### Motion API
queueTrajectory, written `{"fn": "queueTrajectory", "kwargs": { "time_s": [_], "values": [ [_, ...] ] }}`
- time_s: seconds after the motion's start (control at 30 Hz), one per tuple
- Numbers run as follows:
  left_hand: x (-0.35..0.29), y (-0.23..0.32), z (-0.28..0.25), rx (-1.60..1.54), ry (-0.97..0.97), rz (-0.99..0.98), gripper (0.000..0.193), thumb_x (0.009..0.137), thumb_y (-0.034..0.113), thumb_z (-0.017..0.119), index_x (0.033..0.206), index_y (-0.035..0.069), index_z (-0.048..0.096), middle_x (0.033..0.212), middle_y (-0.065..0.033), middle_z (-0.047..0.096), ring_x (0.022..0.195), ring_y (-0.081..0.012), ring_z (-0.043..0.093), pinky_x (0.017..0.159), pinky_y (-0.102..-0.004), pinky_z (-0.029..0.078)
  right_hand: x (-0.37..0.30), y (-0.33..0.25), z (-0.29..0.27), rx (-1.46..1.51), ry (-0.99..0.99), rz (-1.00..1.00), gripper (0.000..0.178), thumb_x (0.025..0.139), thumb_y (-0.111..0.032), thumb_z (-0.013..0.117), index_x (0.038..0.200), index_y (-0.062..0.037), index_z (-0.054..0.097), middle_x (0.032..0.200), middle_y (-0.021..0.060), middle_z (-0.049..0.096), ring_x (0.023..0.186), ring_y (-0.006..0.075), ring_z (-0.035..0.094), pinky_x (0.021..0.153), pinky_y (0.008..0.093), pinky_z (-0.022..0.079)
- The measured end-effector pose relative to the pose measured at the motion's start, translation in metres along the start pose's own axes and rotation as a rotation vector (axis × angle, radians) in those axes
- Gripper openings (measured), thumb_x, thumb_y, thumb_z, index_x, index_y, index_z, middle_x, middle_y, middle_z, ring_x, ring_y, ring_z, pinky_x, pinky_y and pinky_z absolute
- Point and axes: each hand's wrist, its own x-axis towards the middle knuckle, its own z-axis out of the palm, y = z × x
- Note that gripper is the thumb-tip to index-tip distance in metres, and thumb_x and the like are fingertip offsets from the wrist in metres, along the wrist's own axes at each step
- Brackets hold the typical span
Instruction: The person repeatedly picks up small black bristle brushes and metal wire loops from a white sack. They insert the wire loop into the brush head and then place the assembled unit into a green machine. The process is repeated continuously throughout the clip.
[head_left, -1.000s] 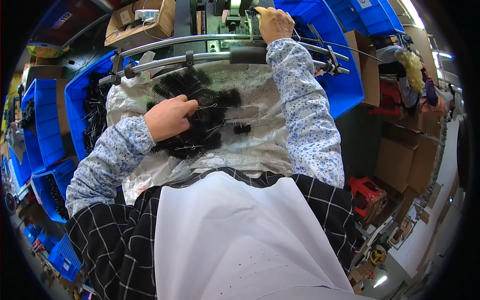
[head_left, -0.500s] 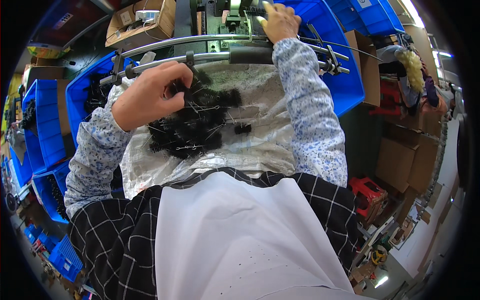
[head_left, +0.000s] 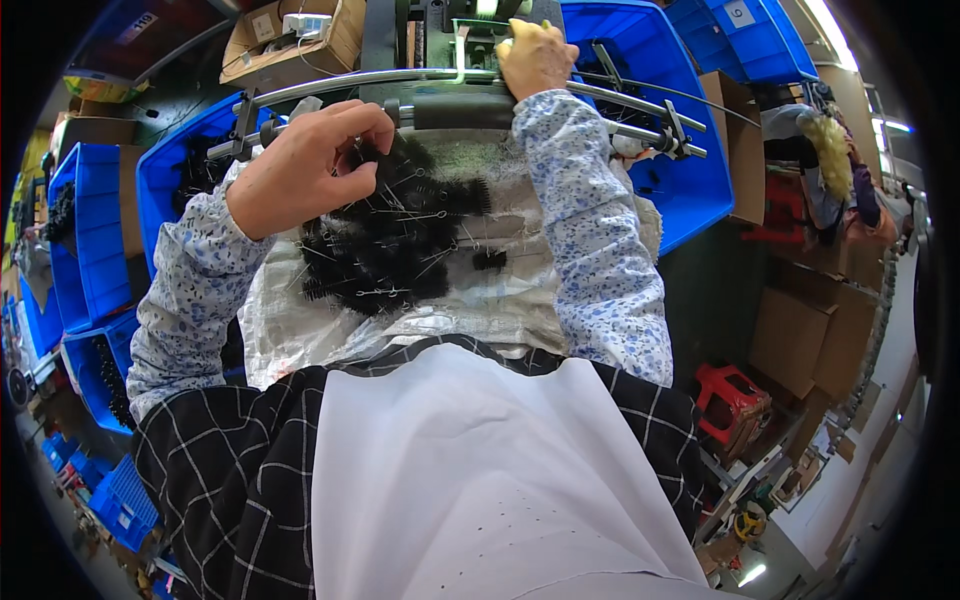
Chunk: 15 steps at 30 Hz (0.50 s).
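My left hand (head_left: 308, 168) is over the left side of a pile of black twisted-wire brushes (head_left: 385, 250). Its thumb and fingers curl round dark bristles, seemingly of a brush. The brushes, with thin metal stems and looped ends, lie on a whitish woven sack (head_left: 500, 310) in front of me. My right hand (head_left: 540, 60) reaches beyond the metal rails to the machine (head_left: 475, 45). Pale yellow covers show on its fingertips. The fingers are bent together against the machine's working area, and what they hold cannot be made out.
Two metal rails (head_left: 360, 75) with a dark roller (head_left: 460, 111) cross before the machine. Blue bins stand left (head_left: 160, 215) and right (head_left: 690, 190) of it. A cardboard box (head_left: 295, 45) sits at the back left. Farther right are a red stool (head_left: 735, 400) and another person (head_left: 830, 160).
My right hand has moved left and slightly nearer along the machine; a brush seen at its fingers before no longer shows clearly. My left hand has barely moved.
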Motion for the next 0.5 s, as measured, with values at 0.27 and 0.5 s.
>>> {"fn": "queueTrajectory", "kwargs": {
  "time_s": [0.27, 0.5],
  "values": [
    [0.003, 0.000, -0.003, 0.011, 0.029, 0.020, 0.019, 0.073, 0.004, 0.056, 0.092, 0.003, 0.052, 0.086, -0.0030, 0.053, 0.068, -0.0120, 0.048, 0.064, -0.0245, 0.042, 0.001, 0.003, -0.015, -0.055, -0.051, 0.010, 0.036, 0.072, -0.029, 0.064, 0.105, -0.0156, 0.064, 0.101, 0.0080, 0.064, 0.101, 0.0260, 0.054, 0.081, 0.0438, 0.036],
    [0.006, -0.012, -0.002, -0.036, 0.094, 0.087, 0.022, 0.076, 0.000, 0.055, 0.098, 0.004, 0.051, 0.091, -0.0025, 0.053, 0.079, -0.0117, 0.052, 0.074, -0.0236, 0.045, 0.008, 0.067, -0.006, -0.028, -0.071, 0.030, 0.032, 0.076, -0.038, 0.058, 0.102, -0.0207, 0.066, 0.097, 0.0095, 0.064, 0.092, 0.0297, 0.058, 0.077, 0.0441, 0.043]
  ]
}}
